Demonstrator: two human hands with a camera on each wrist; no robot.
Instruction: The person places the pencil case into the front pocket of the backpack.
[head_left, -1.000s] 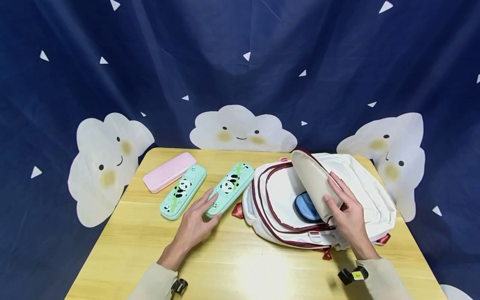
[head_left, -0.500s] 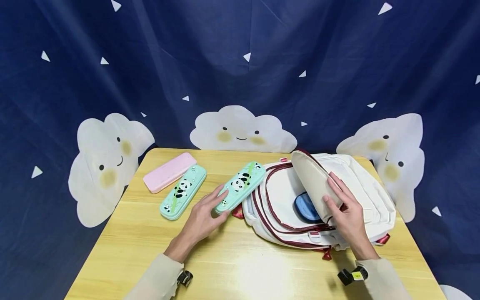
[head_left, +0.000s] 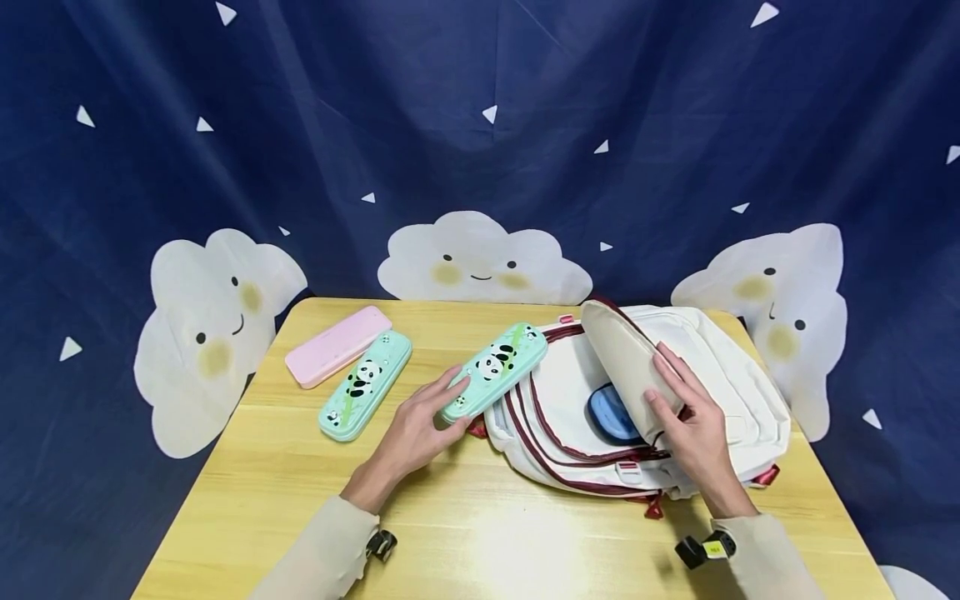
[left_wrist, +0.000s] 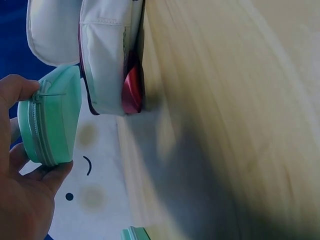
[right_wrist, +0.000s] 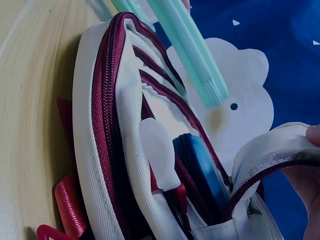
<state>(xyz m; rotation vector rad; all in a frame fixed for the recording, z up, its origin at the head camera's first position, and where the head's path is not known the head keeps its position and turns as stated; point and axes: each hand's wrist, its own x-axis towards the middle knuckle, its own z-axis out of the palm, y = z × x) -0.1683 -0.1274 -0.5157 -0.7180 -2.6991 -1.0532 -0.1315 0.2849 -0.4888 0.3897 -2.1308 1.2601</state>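
My left hand (head_left: pixel 420 429) grips the near end of a mint green panda pencil case (head_left: pixel 495 371), lifted off the table with its far end over the edge of the white backpack (head_left: pixel 720 367). The left wrist view shows the case's zipped end (left_wrist: pixel 50 122) between my thumb and fingers. My right hand (head_left: pixel 686 421) holds the backpack's front flap (head_left: pixel 626 367) pulled up and open. Inside the opened pocket lies a blue case (head_left: pixel 609 414), also visible in the right wrist view as the blue case (right_wrist: pixel 200 167) beneath the green case (right_wrist: pixel 187 50).
A second panda case (head_left: pixel 366 383) and a pink case (head_left: pixel 337 344) lie on the left of the wooden table (head_left: pixel 480 533). A dark blue curtain with cloud faces (head_left: pixel 480 258) hangs behind. The backpack has dark red zips (right_wrist: pixel 107 105).
My left hand has lifted the panda case off the table and carried it right, over the backpack's edge. The right hand keeps the flap held open, unmoved.
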